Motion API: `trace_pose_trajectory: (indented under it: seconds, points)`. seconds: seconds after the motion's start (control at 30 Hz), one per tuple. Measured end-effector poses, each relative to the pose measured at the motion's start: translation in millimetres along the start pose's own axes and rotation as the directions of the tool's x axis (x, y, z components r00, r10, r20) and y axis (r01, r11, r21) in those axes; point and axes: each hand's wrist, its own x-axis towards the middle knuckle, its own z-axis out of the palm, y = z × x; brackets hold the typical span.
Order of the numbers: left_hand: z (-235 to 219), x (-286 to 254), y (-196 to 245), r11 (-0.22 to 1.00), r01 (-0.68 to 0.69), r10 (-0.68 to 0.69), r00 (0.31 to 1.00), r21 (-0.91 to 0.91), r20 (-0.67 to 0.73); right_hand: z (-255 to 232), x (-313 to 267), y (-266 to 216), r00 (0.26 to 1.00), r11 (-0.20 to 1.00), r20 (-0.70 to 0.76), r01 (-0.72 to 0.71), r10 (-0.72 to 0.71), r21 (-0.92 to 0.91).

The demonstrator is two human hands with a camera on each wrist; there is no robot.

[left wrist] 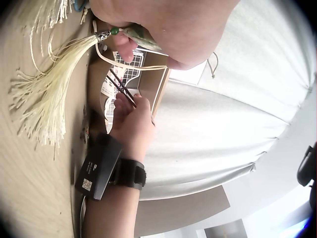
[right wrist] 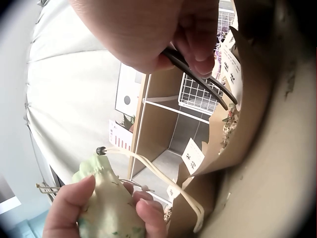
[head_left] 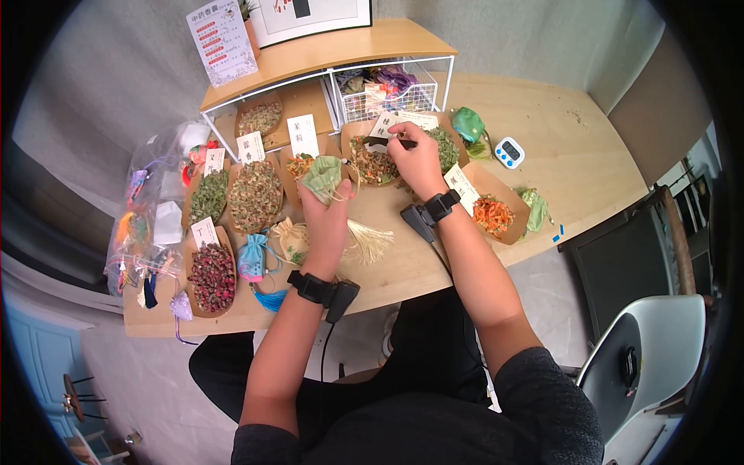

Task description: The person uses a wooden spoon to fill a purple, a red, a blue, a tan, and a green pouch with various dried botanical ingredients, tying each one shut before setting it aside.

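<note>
My left hand grips a small pale green pouch with a cream cord and a cream tassel. In the right wrist view, the fingers and thumb wrap round the pouch. My right hand pinches dark tweezers, whose tips are over a brown paper tray of mixed dried herbs. Seen from the right wrist, the two tweezer tips stand slightly apart at the herbs. The pouch is to the left of that tray.
Several trays of dried herbs stand around, including rosebuds and orange petals. A shelf with a wire basket is behind. A blue pouch and a beige pouch lie near my left wrist; a timer sits right.
</note>
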Motion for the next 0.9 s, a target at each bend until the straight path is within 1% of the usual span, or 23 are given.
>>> trace_pose_trajectory:
  seconds: [0.07,0.13,0.27,0.37,0.47,0.57,0.67,0.7,0.8,0.83,0.9]
  points:
    - [-2,1,-1,1.0,0.003,-0.003,1.0,0.02,0.009,-1,-4,-12,1.0,0.996,0.011,0.016,-0.015,-0.093]
    - [-5,3,-5,0.999,0.007,-0.009,1.0,0.052,0.03,1,-6,-13,0.999,0.997,0.037,0.033,-0.03,-0.073]
    - [-6,2,-7,0.999,0.009,-0.011,0.999,0.041,0.037,3,-9,-18,0.997,0.996,0.066,0.033,-0.028,-0.079]
    - [-6,3,-6,0.999,0.007,-0.009,0.999,0.05,0.036,3,-7,-16,0.997,0.996,0.059,0.062,-0.058,-0.057]
    - [-5,2,-7,0.999,0.001,-0.002,0.999,0.041,0.038,3,-5,-12,0.998,0.998,0.048,0.044,-0.042,-0.034]
    - [-6,2,-7,0.999,0.0,-0.002,0.999,0.048,0.041,1,-1,-3,0.999,0.998,0.03,0.023,-0.025,0.061]
    - [-6,3,-7,0.999,0.005,-0.006,0.999,0.044,0.041,-7,3,-10,0.991,0.943,0.079,-0.124,0.105,0.309]
    - [-7,4,-10,0.999,0.005,-0.007,0.999,0.048,0.043,-11,4,-15,0.986,0.899,0.121,-0.151,0.111,0.41]
    - [-8,3,-11,0.999,0.007,-0.009,0.999,0.051,0.037,-27,3,-36,0.947,0.732,0.268,-0.31,0.178,0.607]
    - [-7,4,-11,0.999,0.005,-0.006,0.999,0.052,0.034,-33,3,-38,0.922,0.643,0.362,-0.36,0.136,0.676]
    - [-8,4,-12,0.999,0.003,-0.005,0.999,0.045,0.042,-36,3,-40,0.903,0.593,0.416,-0.394,0.106,0.702]
